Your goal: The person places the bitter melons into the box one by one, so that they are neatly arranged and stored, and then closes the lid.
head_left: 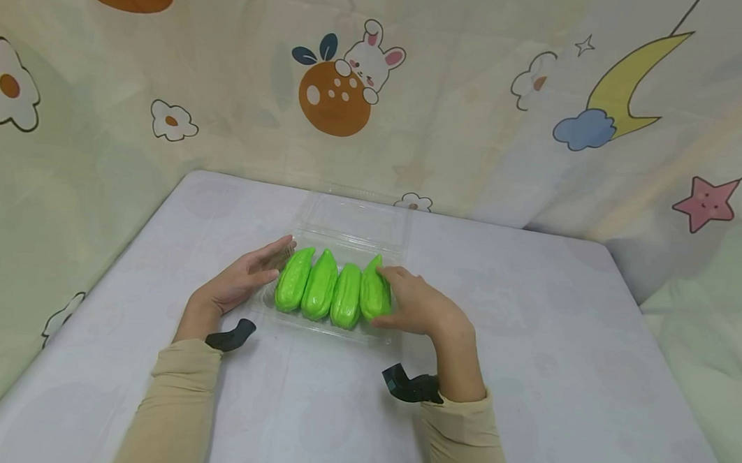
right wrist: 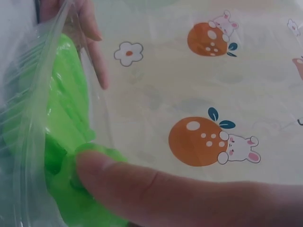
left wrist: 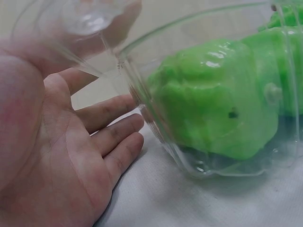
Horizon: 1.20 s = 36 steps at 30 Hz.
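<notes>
A clear plastic clamshell box (head_left: 322, 330) stands on the table with several glossy green bitter melons (head_left: 320, 285) lying side by side in it. My right hand (head_left: 420, 304) grips the rightmost bitter melon (head_left: 374, 294) between thumb and fingers. In the right wrist view, the thumb (right wrist: 137, 187) presses on that melon's near end (right wrist: 85, 203). At the box's left side is my left hand (head_left: 242, 277). The left wrist view shows its fingers (left wrist: 113, 135) loosely extended against the clear wall (left wrist: 147, 113), with no melon in the palm.
The box's clear lid (head_left: 353, 216) lies folded back toward the rear edge of the table. A pale cloth (head_left: 311, 410) covers the table. Behind it hangs a printed curtain (head_left: 452, 124). Each wrist wears a black camera mount (head_left: 232, 336).
</notes>
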### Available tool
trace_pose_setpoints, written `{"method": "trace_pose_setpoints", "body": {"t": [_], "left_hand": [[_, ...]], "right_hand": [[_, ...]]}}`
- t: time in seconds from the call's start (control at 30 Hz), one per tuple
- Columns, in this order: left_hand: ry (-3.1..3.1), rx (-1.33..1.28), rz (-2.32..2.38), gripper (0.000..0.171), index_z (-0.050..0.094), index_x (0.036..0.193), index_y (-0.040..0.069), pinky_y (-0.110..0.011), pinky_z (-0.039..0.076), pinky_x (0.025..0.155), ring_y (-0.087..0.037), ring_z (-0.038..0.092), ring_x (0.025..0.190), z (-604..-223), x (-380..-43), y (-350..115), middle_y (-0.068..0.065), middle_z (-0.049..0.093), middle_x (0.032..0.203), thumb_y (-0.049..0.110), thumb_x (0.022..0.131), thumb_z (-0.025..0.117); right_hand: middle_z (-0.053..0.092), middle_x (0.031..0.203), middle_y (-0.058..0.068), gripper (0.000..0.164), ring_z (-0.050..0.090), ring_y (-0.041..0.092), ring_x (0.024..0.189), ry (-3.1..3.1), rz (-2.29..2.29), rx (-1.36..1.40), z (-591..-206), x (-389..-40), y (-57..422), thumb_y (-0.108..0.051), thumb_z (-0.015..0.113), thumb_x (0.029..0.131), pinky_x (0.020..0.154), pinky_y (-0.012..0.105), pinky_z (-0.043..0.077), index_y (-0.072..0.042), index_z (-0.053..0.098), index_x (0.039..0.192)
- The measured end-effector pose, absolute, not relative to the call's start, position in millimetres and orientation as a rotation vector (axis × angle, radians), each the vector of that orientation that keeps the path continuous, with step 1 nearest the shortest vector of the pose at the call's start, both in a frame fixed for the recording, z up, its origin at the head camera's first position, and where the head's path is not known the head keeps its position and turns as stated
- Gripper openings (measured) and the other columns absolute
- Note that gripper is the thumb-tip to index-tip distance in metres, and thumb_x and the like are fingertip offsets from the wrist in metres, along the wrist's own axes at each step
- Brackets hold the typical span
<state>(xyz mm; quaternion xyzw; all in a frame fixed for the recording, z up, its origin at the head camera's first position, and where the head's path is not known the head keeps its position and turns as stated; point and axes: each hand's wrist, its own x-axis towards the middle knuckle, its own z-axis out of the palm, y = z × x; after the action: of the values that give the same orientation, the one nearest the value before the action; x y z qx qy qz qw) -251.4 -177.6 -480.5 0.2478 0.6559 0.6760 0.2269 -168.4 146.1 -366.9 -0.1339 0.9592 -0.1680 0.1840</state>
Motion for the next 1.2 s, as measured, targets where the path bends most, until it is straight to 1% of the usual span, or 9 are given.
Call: {"method": "trace_pose_setpoints", "body": {"t": [0.13, 0.23, 0.3, 0.43, 0.7, 0.87, 1.03, 1.2], "left_hand": [[1.803, 0.686, 1.862, 0.066, 0.015, 0.153, 0.014, -0.052, 0.002, 0.118, -0.028, 0.005, 0.149, -479.6, -250.5, -177.6, -0.010, 0.009, 0.161, 0.002, 0.097, 0.047], [1.797, 0.684, 1.868, 0.066, 0.015, 0.153, 0.015, -0.052, 0.001, 0.118, -0.027, 0.004, 0.149, -478.8, -249.8, -177.3, -0.010, 0.010, 0.161, 0.002, 0.097, 0.047], [1.794, 0.683, 1.870, 0.066, 0.015, 0.153, 0.014, -0.052, 0.001, 0.118, -0.027, 0.004, 0.149, -478.9, -249.7, -177.6, -0.010, 0.010, 0.161, 0.002, 0.097, 0.047], [1.799, 0.687, 1.866, 0.066, 0.015, 0.153, 0.014, -0.053, 0.001, 0.118, -0.029, 0.005, 0.149, -478.7, -249.6, -177.8, -0.010, 0.009, 0.161, 0.003, 0.097, 0.047], [1.797, 0.685, 1.869, 0.066, 0.015, 0.153, 0.014, -0.051, 0.003, 0.118, -0.028, 0.006, 0.149, -479.1, -249.8, -177.0, -0.009, 0.010, 0.161, 0.003, 0.097, 0.046], [1.804, 0.685, 1.866, 0.066, 0.015, 0.153, 0.014, -0.050, 0.004, 0.118, -0.027, 0.006, 0.149, -478.2, -249.6, -177.1, -0.009, 0.011, 0.161, 0.003, 0.097, 0.046], [1.794, 0.682, 1.872, 0.066, 0.015, 0.153, 0.014, -0.049, 0.004, 0.117, -0.026, 0.006, 0.149, -477.4, -249.1, -177.2, -0.009, 0.010, 0.161, 0.002, 0.097, 0.046], [1.795, 0.668, 1.873, 0.066, 0.015, 0.153, 0.013, -0.049, 0.004, 0.118, -0.026, 0.006, 0.149, -477.2, -249.0, -176.6, -0.009, 0.011, 0.161, 0.003, 0.097, 0.047]], "right_hand": [[0.033, 0.153, 0.010, 0.080, 0.033, 0.032, 0.140, 2.695, -0.426, -0.421, -365.9, -167.9, 146.5, -0.041, 0.073, 0.081, 0.115, 0.055, 0.023, -0.009, 0.038, 0.145], [0.038, 0.150, 0.011, 0.076, 0.037, 0.029, 0.139, 2.693, -0.400, -0.469, -366.1, -168.4, 146.4, -0.041, 0.072, 0.082, 0.116, 0.055, 0.020, -0.007, 0.043, 0.143], [0.040, 0.148, 0.012, 0.074, 0.038, 0.028, 0.138, 2.698, -0.391, -0.493, -366.5, -168.4, 146.6, -0.040, 0.072, 0.082, 0.116, 0.056, 0.019, -0.005, 0.044, 0.141], [0.041, 0.148, 0.012, 0.073, 0.037, 0.027, 0.139, 2.695, -0.375, -0.494, -366.8, -168.3, 146.4, -0.041, 0.071, 0.083, 0.116, 0.057, 0.018, -0.005, 0.045, 0.141], [0.039, 0.149, 0.013, 0.067, 0.034, 0.028, 0.141, 2.673, -0.396, -0.484, -367.4, -169.0, 147.3, -0.040, 0.063, 0.089, 0.116, 0.057, 0.016, -0.005, 0.043, 0.142], [0.042, 0.147, 0.011, 0.071, 0.037, 0.027, 0.139, 2.711, -0.368, -0.458, -369.4, -169.0, 143.7, -0.041, 0.069, 0.084, 0.116, 0.055, 0.017, -0.006, 0.044, 0.141], [0.044, 0.146, 0.007, 0.078, 0.043, 0.024, 0.134, 2.753, -0.313, -0.400, -372.9, -169.0, 138.1, -0.043, 0.075, 0.078, 0.118, 0.049, 0.019, -0.009, 0.045, 0.141], [0.044, 0.145, 0.007, 0.079, 0.048, 0.025, 0.130, 2.772, -0.276, -0.374, -373.3, -168.1, 133.9, -0.042, 0.078, 0.076, 0.118, 0.049, 0.019, -0.012, 0.046, 0.141]]}}
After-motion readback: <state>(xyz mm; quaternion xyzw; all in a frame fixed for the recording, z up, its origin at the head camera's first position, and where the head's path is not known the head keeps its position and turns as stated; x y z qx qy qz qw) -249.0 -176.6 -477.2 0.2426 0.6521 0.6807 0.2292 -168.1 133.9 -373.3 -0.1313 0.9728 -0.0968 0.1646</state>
